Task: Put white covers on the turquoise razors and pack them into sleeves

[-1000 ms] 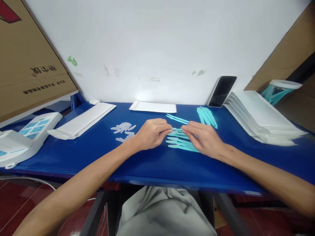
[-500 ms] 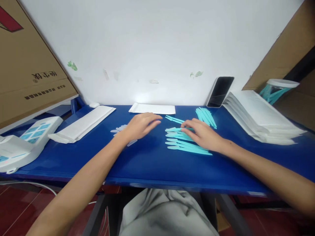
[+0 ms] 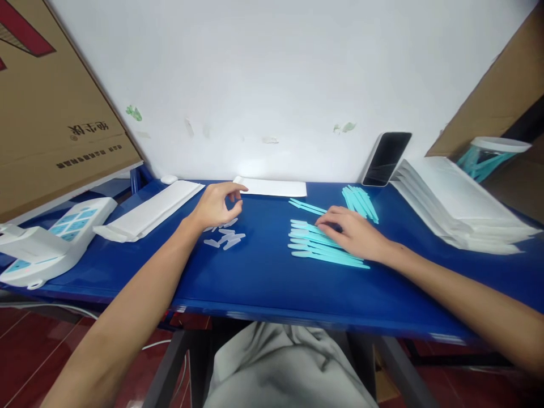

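Note:
My left hand hovers over loose translucent blade caps, its thumb and index finger curved but apart, with nothing visible between them. My right hand is over a row of teal eyebrow razors, whose pale blade ends point left. Its thumb and fingertips close around the handle of the uppermost razor in that row; the fingers partly hide the grip. Just behind, a couple of teal razors lie apart at a slant. A further bunch of teal razors rests near the wall.
White padded envelopes are stacked at right, beside a phone leaning on the wall. A jar holds more teal sticks. One white packet lies at the back, another at left near a white device.
My left hand has drawn back to the left, uncovering more of the caps. The right hand stays at the razor row, and the view has shifted slightly.

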